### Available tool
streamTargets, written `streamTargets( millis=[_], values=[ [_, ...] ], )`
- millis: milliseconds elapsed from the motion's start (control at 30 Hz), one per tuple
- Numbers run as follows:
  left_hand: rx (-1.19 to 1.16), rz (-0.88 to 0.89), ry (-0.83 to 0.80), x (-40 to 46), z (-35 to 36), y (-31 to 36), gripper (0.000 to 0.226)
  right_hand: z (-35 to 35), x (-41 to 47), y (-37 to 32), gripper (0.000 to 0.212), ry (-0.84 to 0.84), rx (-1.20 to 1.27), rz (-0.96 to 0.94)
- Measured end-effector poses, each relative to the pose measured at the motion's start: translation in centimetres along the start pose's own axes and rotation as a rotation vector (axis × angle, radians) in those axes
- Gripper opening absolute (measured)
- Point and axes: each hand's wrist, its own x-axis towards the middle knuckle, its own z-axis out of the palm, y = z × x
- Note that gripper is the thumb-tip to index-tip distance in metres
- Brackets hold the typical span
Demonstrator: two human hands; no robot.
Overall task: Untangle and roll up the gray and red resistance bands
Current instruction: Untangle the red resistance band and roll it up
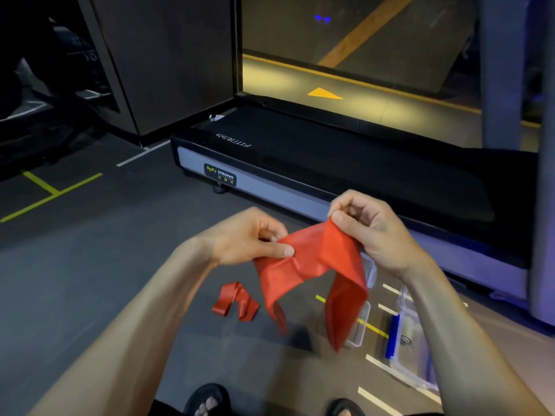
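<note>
1. The floor (90,265) is dark, matte rubber-like matting, marked with yellow and white tape lines.
2. A treadmill (330,163) lies across the far side — a black, finely textured belt over a pale grey side rail carrying a "BODY STRONG" sticker.
3. The red resistance band (315,265) is a wide, thin, smooth sheet with a slight sheen, creased and folded along its top edge. It is held up in the air between the two hands, and two flat tails hang down from it toward the floor.
4. A clear plastic box (417,370) with a blue latch sits on the floor at the right, below the right forearm; a second clear container shows partly behind the hanging band.
5. The right hand (369,226) has curled fingers and pinches the band's upper right corner between thumb and fingertips.
6. The left hand (252,238) pinches the band's left edge — thumb laid flat on top, fingers curled behind.
7. A smaller strip of red band (235,303), loosely folded and twisted, lies on the floor below the left hand, apart from both hands.
</note>
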Motion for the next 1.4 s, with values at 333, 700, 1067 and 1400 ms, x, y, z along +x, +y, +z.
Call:
streamTargets(
  millis=[333,700,1067,1400],
  values=[
    [0.120,0.036,0.180,0.8,1.4,-0.3,0.024,-0.6,-0.4,0.1,0.009,0.005,-0.153,-0.002],
    [-0.010,0.118,0.275,1.5,1.9,-0.7,0.017,-0.8,-0.3,0.6,0.008,0.127,-0.201,-0.036],
    [-0.393,-0.009,-0.058,0.4,1.2,-0.3,0.019,-0.9,-0.2,0.9,0.009,0.205,0.085,0.038],
    [-0.141,-0.127,-0.155,-0.5,-0.6,-0.2,0.029,-0.9,-0.7,1.1,0.014,-0.078,-0.010,0.160]
  ],
)
